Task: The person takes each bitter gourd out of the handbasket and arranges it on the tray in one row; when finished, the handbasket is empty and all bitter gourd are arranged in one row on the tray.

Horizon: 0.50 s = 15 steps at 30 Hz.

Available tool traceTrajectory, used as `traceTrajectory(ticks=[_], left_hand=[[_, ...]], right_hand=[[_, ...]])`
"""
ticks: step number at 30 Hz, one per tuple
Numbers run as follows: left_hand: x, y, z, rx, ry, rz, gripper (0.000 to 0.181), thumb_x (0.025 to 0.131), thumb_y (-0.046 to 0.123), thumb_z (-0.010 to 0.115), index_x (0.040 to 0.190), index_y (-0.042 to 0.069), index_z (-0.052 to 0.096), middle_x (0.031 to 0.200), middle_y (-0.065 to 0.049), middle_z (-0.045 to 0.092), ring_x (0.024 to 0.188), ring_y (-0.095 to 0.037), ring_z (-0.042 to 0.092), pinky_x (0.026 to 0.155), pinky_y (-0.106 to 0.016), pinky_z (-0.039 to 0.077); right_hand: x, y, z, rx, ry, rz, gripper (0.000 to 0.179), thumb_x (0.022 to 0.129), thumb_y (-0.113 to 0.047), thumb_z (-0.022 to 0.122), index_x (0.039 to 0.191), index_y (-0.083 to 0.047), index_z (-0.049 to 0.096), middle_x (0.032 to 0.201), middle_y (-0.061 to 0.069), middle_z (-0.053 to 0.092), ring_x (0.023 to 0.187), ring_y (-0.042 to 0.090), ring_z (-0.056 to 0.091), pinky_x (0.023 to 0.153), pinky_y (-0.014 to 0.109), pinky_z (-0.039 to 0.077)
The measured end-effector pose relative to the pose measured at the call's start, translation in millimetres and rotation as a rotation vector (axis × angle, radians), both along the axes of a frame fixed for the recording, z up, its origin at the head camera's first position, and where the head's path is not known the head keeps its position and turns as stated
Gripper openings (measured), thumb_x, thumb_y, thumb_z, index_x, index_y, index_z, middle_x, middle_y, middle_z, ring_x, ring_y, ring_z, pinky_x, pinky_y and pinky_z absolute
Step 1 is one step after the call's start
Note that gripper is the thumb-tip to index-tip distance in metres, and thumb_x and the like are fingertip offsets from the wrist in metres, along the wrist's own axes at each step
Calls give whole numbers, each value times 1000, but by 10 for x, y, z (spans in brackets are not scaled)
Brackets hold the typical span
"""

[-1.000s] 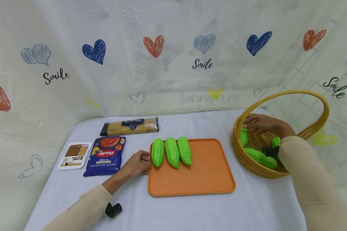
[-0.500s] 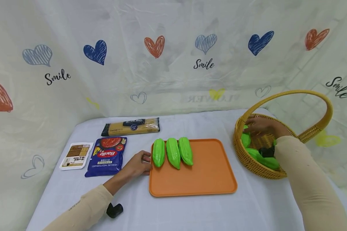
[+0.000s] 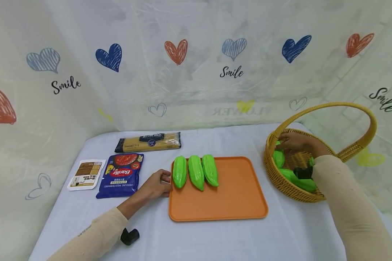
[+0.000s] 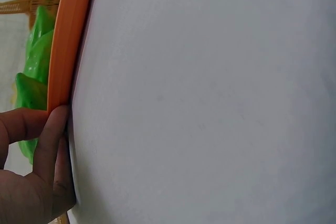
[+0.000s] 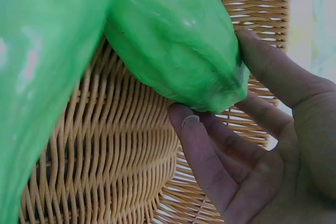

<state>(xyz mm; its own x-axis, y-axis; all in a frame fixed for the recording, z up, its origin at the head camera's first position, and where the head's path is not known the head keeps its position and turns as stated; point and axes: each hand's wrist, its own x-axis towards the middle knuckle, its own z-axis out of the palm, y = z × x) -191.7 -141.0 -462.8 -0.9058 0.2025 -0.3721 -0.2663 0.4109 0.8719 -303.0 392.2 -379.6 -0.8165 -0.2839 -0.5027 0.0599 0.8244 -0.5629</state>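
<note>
Three green bitter melons (image 3: 196, 173) lie side by side along the back left of an orange tray (image 3: 219, 203). At its left rim my left hand (image 3: 155, 185) pinches the edge between thumb and fingers, as the left wrist view shows. Inside the wicker basket (image 3: 268, 174) on the right, my right hand (image 3: 295, 142) has its thumb and fingers about the end of another bitter melon (image 5: 176, 40). A larger green melon (image 5: 42, 66) lies beside that one, close to the camera. The sleeve covers part of the basket's right side.
A spaghetti pack (image 3: 150, 142) lies at the back left. In front of it are a blue sauce pouch (image 3: 120, 177) and a flat white packet (image 3: 86, 175). The basket's tall handle (image 3: 326, 105) arches over the right forearm.
My right hand has dipped lower into the basket and its fingers have come onto the end of a bitter melon. The left hand stays at the tray's rim.
</note>
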Motion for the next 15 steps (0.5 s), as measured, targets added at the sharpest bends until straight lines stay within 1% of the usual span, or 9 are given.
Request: traceTrajectory(ticks=[3,7,10,14,15], left_hand=[[2,1,5,-5,-2,5,57,83,0,67,137,-1,48,119,-16,55,93,-22,64,72,-32,64],[14,-1,17,-9,-1,4,58,82,-1,67,136,-1,48,118,-16,55,92,-22,64,71,-32,64],[16,-1,24,-9,2,3,57,82,0,67,136,-1,49,118,-15,55,92,-22,64,72,-32,64],[14,1,33,2,4,5,57,82,-1,67,136,-1,49,118,-15,55,92,-21,63,72,-32,64],[13,1,35,8,6,5,57,82,-1,66,136,-1,49,118,-15,55,91,-21,63,71,-32,64]], right_hand=[[18,-2,26,1,5,7,77,102,-28,57,151,17,18,149,44,28,123,49,56,96,51,57],[38,-22,77,-5,21,-6,78,101,-31,58,152,13,20,150,42,28,124,47,55,96,50,57],[47,-21,114,-15,22,-27,78,101,-33,59,152,11,21,150,42,27,125,50,53,96,50,57],[72,20,166,-27,14,-34,86,100,-39,60,154,10,15,154,43,18,128,54,49,98,51,56],[86,30,182,-30,19,-34,86,99,-41,60,154,9,16,154,43,18,127,53,49,99,51,56]])
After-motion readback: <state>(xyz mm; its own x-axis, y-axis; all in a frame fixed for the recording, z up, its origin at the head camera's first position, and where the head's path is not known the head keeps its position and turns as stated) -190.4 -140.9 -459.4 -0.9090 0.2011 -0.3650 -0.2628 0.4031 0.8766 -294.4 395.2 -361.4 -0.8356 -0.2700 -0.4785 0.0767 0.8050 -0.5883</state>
